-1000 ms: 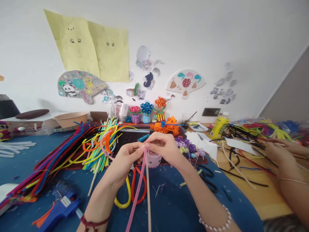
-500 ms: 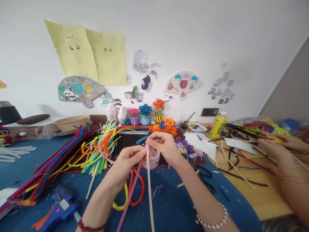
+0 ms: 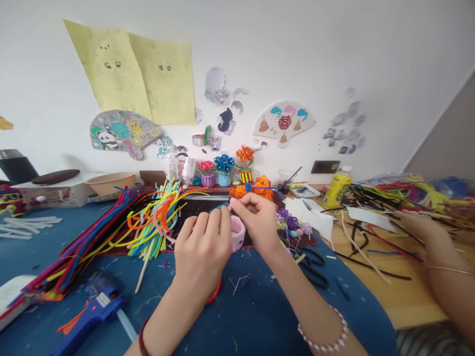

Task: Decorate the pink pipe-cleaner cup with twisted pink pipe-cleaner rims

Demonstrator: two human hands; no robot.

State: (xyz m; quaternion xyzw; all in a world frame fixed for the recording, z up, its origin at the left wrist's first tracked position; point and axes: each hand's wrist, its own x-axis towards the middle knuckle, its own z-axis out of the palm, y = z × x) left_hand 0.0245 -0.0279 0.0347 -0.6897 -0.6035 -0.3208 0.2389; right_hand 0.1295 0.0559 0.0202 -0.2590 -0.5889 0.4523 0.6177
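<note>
My left hand (image 3: 204, 244) is turned knuckles up, its fingers curled closed. Its fingertips meet those of my right hand (image 3: 256, 217), which pinches with thumb and forefinger. A small pink bit of pipe cleaner (image 3: 229, 205) shows between them; the rest of the pipe cleaners is hidden by my left hand. Just behind the hands sits a small pink fuzzy pot (image 3: 238, 238), partly covered. A red scissor handle (image 3: 214, 292) peeks out beneath my left wrist.
Bundles of coloured pipe cleaners (image 3: 158, 222) lie left, with a blue glue gun (image 3: 97, 309) nearer me. Purple flowers (image 3: 287, 222), black scissors (image 3: 315, 269) and a yellow bottle (image 3: 337, 188) are right. Finished flower pots (image 3: 224, 178) line the wall. Another person's hand (image 3: 423, 232) works at far right.
My left hand has rolled over from a pinch to knuckles up. The pink and cream pipe cleaner lengths that hung toward me are out of sight. The view has shifted slightly.
</note>
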